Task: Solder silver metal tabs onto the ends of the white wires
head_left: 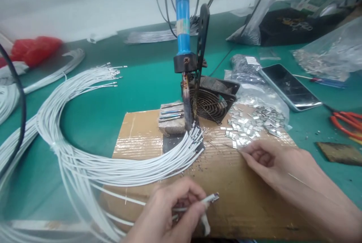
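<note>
My left hand (172,209) is closed on white cables near the cardboard's front edge. One held cable's end (213,197) sticks out past the thumb, with a small metallic tip. A second whitish piece (205,226) hangs below the fingers. My right hand (271,160) is pinched shut on a thin solder wire (299,180), which trails back over the wrist. Its fingertips are beside a scattered pile of small metal connectors (243,131). A big bundle of white cables (127,167) curves in from the left, its ends under the soldering iron (186,99).
The blue-handled iron stands clamped, tip down, by a stone-like block (172,122). Behind it sits a small fan (212,101). A phone (290,86), orange-handled scissors (346,122) and a brown sponge-like pad (339,153) lie right. Cardboard (226,205) covers the green mat (141,88).
</note>
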### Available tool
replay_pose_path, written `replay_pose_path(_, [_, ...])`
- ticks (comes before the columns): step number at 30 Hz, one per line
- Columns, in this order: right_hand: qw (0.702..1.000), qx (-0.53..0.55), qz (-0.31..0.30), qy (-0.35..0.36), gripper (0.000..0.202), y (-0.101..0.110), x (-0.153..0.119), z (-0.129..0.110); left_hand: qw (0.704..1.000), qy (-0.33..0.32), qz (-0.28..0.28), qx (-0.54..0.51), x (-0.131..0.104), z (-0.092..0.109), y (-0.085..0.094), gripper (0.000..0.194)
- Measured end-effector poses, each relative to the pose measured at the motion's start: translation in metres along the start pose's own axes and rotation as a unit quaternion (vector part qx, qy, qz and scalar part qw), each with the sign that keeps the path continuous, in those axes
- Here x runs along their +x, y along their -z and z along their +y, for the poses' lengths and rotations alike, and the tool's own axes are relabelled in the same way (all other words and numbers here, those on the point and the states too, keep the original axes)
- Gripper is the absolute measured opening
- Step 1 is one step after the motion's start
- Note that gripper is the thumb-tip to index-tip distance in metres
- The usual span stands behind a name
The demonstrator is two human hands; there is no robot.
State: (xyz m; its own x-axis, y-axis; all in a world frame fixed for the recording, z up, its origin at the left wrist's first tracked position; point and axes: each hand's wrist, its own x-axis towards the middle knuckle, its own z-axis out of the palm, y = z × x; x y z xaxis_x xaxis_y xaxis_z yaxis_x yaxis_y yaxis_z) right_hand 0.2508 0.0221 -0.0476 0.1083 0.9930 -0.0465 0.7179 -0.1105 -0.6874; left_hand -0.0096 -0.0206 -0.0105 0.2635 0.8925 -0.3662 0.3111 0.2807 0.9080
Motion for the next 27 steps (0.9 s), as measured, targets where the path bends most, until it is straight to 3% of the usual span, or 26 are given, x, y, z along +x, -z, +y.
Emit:
replay_pose_path(6, [0.990, 0.123, -0.063, 0.022, 0.026, -0.012, -0.022, 0.004, 0.984, 0.068, -0.004, -0.163, 0.020, -0.002, 0.000, 0.027])
replay_pose_path(10, [0.955, 0.270, -0.117, -0.024, 0.026, -0.034, -0.039, -0.021, 0.971, 0.078, -0.009, -0.227, 0.023, -0.006, 0.005, 0.034])
replay_pose_path(13, [0.933, 0.319, -0.145, -0.077, 0.027, -0.045, -0.042, -0.045, 0.968, 0.081, -0.005, -0.237, 0.023, -0.005, 0.006, 0.036])
replay_pose_path(15, [0.937, 0.313, -0.132, -0.087, 0.032, -0.050, -0.041, -0.056, 0.967, 0.085, -0.007, -0.240, 0.023, -0.003, 0.005, 0.036])
replay_pose_path(21, [0.955, 0.286, 0.004, -0.073, 0.044, -0.060, -0.044, -0.059, 0.967, 0.090, -0.008, -0.239, 0.023, -0.003, 0.004, 0.040])
replay_pose_path(27, [0.956, 0.286, 0.014, -0.070, 0.048, -0.066, -0.051, -0.058, 0.965, 0.087, 0.001, -0.249, 0.022, -0.001, 0.001, 0.037])
